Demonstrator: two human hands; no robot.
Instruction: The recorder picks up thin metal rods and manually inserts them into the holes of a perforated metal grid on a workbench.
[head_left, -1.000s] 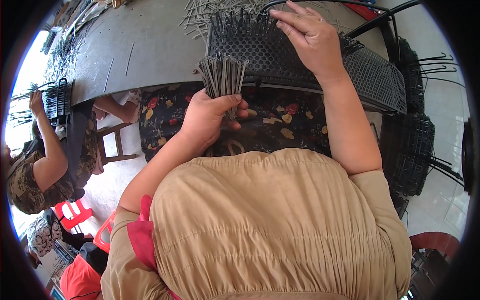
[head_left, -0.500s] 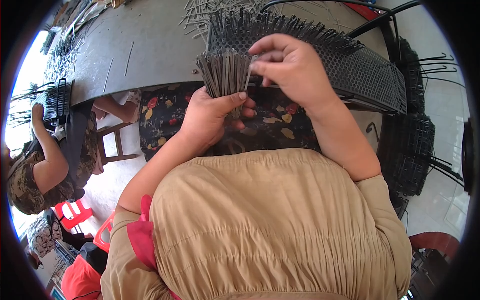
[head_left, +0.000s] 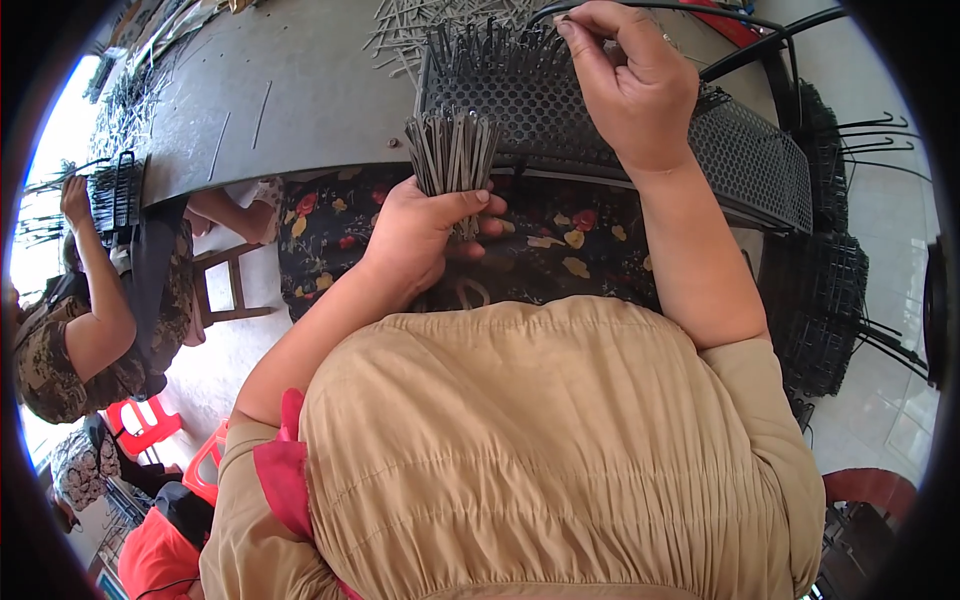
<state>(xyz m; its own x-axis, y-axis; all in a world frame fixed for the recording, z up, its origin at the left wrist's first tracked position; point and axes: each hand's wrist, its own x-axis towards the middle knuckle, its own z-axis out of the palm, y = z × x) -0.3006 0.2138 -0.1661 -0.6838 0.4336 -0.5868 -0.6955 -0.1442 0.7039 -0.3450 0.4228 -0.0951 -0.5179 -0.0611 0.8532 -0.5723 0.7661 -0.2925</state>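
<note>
Gray table (head_left: 300, 110) bears strips (head_left: 400, 20) beside perforated rack (head_left: 540, 115).

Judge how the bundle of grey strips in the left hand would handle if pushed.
The bundle is probably stiff, since its strips stand straight above the left hand. It would likely splay if the grip loosened: the tops fan out, and no tie is visible.

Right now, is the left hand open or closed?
Closed: the left hand wraps thumb and fingers around a bundle of thin metal strips, their ends fanning out.
</note>
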